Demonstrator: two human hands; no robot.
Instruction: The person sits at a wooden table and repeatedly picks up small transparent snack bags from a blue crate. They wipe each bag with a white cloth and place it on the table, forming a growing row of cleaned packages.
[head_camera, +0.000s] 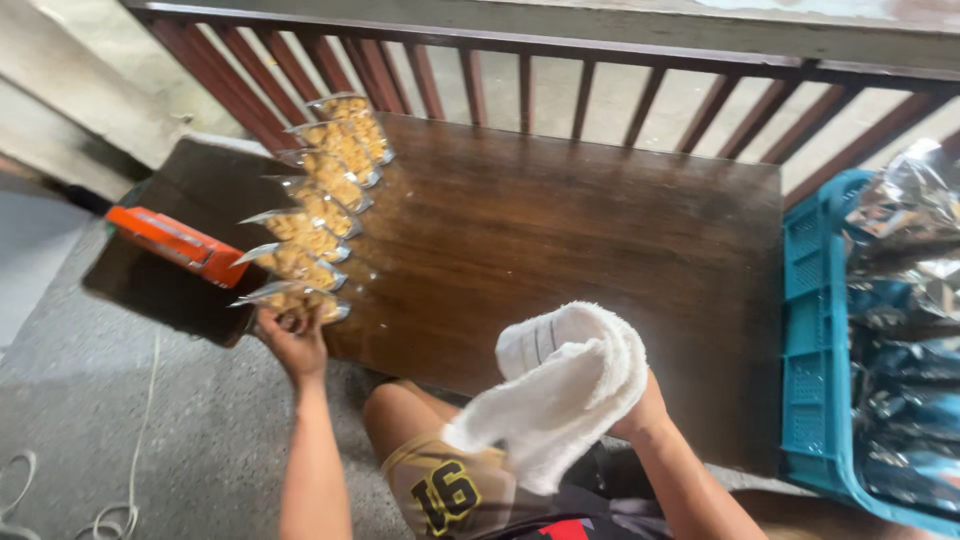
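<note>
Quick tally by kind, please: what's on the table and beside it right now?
Clear snack bags in a row: 6
Orange sealer: 1
White towel, in the right hand: 1
Teal crate of shiny packets, beside the table: 1
Total: 9
The left hand touches the nearest bag.

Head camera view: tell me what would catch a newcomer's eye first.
A row of clear snack packets with yellowish contents runs along the left end of the dark wooden table; the left hand touches the nearest one. The right hand holds a white towel over the table's near edge. A blue crate of shiny bags stands on the right.
</note>
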